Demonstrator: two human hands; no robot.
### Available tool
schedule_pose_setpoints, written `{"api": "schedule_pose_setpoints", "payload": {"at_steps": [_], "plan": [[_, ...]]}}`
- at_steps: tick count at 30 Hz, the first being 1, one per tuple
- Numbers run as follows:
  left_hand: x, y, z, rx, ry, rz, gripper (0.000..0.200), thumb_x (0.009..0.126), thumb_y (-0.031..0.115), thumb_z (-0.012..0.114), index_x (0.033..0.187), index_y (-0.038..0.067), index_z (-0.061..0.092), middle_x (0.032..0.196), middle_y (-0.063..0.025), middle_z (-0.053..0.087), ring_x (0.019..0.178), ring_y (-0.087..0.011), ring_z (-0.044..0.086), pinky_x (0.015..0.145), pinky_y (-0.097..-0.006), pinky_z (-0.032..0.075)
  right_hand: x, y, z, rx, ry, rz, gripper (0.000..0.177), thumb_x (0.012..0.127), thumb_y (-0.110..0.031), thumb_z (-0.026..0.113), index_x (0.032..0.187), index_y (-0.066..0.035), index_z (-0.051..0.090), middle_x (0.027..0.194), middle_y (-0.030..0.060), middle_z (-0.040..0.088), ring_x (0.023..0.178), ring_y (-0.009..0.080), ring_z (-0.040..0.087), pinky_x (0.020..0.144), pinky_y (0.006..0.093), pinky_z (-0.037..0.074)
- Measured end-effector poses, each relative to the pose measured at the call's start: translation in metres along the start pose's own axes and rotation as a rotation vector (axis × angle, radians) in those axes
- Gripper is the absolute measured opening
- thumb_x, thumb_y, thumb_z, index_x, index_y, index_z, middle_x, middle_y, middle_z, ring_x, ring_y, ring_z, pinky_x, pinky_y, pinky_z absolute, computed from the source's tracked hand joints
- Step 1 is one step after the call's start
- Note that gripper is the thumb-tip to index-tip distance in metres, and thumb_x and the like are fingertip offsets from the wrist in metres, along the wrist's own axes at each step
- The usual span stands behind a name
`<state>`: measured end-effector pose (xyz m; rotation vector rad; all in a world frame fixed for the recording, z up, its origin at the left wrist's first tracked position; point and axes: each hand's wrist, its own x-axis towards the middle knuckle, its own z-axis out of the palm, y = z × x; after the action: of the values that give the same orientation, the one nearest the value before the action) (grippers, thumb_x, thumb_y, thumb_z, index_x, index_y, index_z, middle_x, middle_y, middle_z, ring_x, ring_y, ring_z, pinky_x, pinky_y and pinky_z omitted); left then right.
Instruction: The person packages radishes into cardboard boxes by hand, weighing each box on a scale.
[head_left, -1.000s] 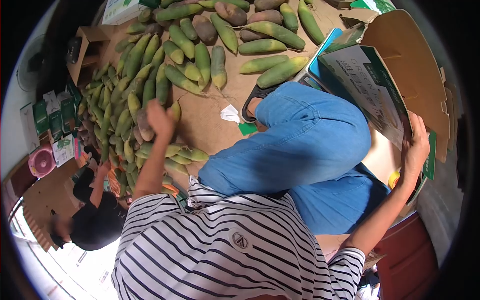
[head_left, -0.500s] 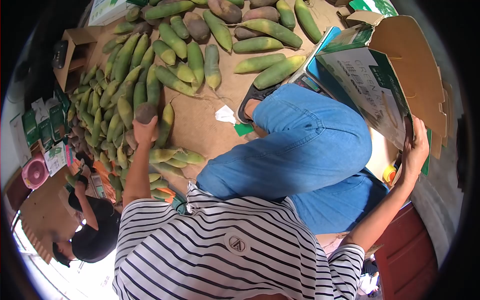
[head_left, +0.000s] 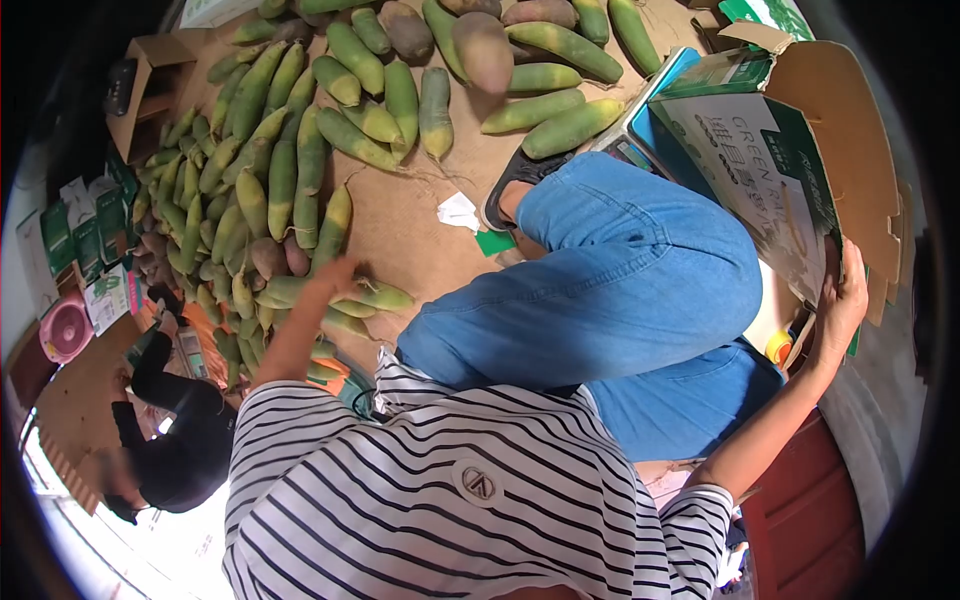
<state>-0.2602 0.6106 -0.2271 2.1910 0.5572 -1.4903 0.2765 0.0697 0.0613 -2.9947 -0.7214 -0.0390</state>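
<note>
My left hand [head_left: 338, 283] is empty, its fingers stretched out and a little blurred, over the near edge of the radish pile. Below and beside it lie long green radishes [head_left: 380, 295]. Just beyond are two reddish-purple radishes [head_left: 268, 257] in the heap. At the top, a large purple radish [head_left: 484, 52] overlaps the green ones in this view. My right hand [head_left: 845, 295] grips the near edge of an open cardboard box [head_left: 745, 165], printed white and green, which stands tilted at my right side.
A large heap of green radishes [head_left: 225, 180] covers the left of the brown floor sheet [head_left: 390, 225]. White paper [head_left: 458, 211] lies by my shoe [head_left: 525, 178]. Yellow tape [head_left: 779, 346] is below the box. Another person [head_left: 185, 430] in black works at lower left, near a pink fan [head_left: 67, 328].
My left hand has let go of the dark round radish and opened. A large purple radish now shows at the top, over the green ones. My right hand stays on the box.
</note>
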Motion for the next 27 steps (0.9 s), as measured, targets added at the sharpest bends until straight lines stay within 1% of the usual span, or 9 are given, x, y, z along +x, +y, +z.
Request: {"api": "schedule_pose_setpoints", "payload": {"at_steps": [2,5,8,13,18,20,22,25,27], "plan": [[-0.021,0.011,0.043,0.423,0.049,-0.132,0.05,0.076,0.027,0.074,0.121,0.011,0.056,0.12,-0.0105,0.058,0.116,-0.0303,0.055,0.1,-0.0521,0.04,0.0,-0.006,-0.002,0.021,-0.017,0.024,0.031,0.092,-0.001,0.057,0.123,-0.002,0.06,0.121,0.0136,0.064,0.109,0.0252,0.063,0.094,0.0299,0.046],[0.0,-0.017,0.091,0.5,0.324,-0.227,0.044,0.077,0.017,0.073,0.118,0.015,0.055,0.117,-0.007,0.058,0.116,-0.026,0.053,0.1,-0.0551,0.037,-0.003,0.007,0.005,-0.02,0.074,-0.038,0.03,0.093,-0.001,0.057,0.123,-0.001,0.06,0.121,0.0145,0.064,0.108,0.0258,0.063,0.093,0.0299,0.046],[-0.006,-0.003,0.07,0.429,0.293,-0.24,0.043,0.076,0.014,0.074,0.115,0.013,0.056,0.114,-0.0068,0.058,0.113,-0.0261,0.055,0.097,-0.054,0.04,0.001,-0.007,-0.001,0.005,0.024,0.021,0.031,0.092,-0.001,0.059,0.122,-0.001,0.06,0.121,0.0152,0.064,0.109,0.027,0.063,0.094,0.0313,0.046],[-0.018,0.045,-0.032,-0.3,0.692,-0.054,0.053,0.078,0.014,0.076,0.124,0.003,0.053,0.119,-0.0151,0.059,0.108,-0.0337,0.059,0.091,-0.0451,0.047,-0.001,0.009,0.004,0.009,0.073,-0.058,0.032,0.091,0.0,0.059,0.123,-0.002,0.06,0.121,0.0153,0.064,0.111,0.0285,0.062,0.095,0.0324,0.046],[-0.025,0.12,-0.195,-1.082,0.82,0.403,0.066,0.083,0.025,0.077,0.132,-0.008,0.047,0.123,-0.0165,0.06,0.107,-0.0205,0.06,0.09,-0.0327,0.049,0.001,0.008,0.002,0.027,0.049,-0.023,0.034,0.09,0.001,0.058,0.124,-0.003,0.059,0.122,0.0152,0.064,0.113,0.0272,0.062,0.096,0.0329,0.046],[-0.036,0.141,-0.258,-1.089,0.917,0.469,0.061,0.085,0.029,0.075,0.128,-0.007,0.051,0.121,-0.0174,0.062,0.104,-0.0225,0.061,0.088,-0.033,0.05,0.002,0.001,-0.001,0.009,0.026,0.009,0.035,0.09,0.002,0.057,0.125,-0.003,0.059,0.123,0.0151,0.063,0.114,0.0265,0.061,0.096,0.0329,0.046],[-0.056,0.15,-0.301,-0.575,1.278,0.279,0.058,0.089,0.035,0.069,0.13,-0.004,0.053,0.126,-0.0184,0.06,0.116,-0.026,0.057,0.098,-0.0368,0.045,0.001,0.01,0.002,0.004,0.039,-0.008,0.036,0.09,0.003,0.056,0.126,-0.003,0.059,0.124,0.0152,0.063,0.114,0.0265,0.061,0.097,0.032,0.045],[-0.053,0.114,-0.29,-0.199,1.416,0.182,0.058,0.088,0.035,0.07,0.128,-0.004,0.053,0.126,-0.0215,0.06,0.116,-0.0298,0.059,0.098,-0.0377,0.046,0.001,0.012,0.005,0.045,0.026,0.019,0.035,0.091,0.002,0.055,0.126,-0.003,0.059,0.123,0.0147,0.064,0.112,0.0262,0.062,0.096,0.0305,0.045],[-0.007,0.061,-0.227,-0.304,1.211,0.13,0.052,0.087,0.031,0.069,0.123,-0.003,0.056,0.111,-0.023,0.064,0.101,-0.0381,0.062,0.087,-0.0424,0.048,0.001,0.003,0.002,0.06,0.049,-0.003,0.029,0.093,-0.001,0.057,0.121,-0.003,0.06,0.116,0.0127,0.065,0.104,0.0249,0.063,0.091,0.0289,0.046]]}}
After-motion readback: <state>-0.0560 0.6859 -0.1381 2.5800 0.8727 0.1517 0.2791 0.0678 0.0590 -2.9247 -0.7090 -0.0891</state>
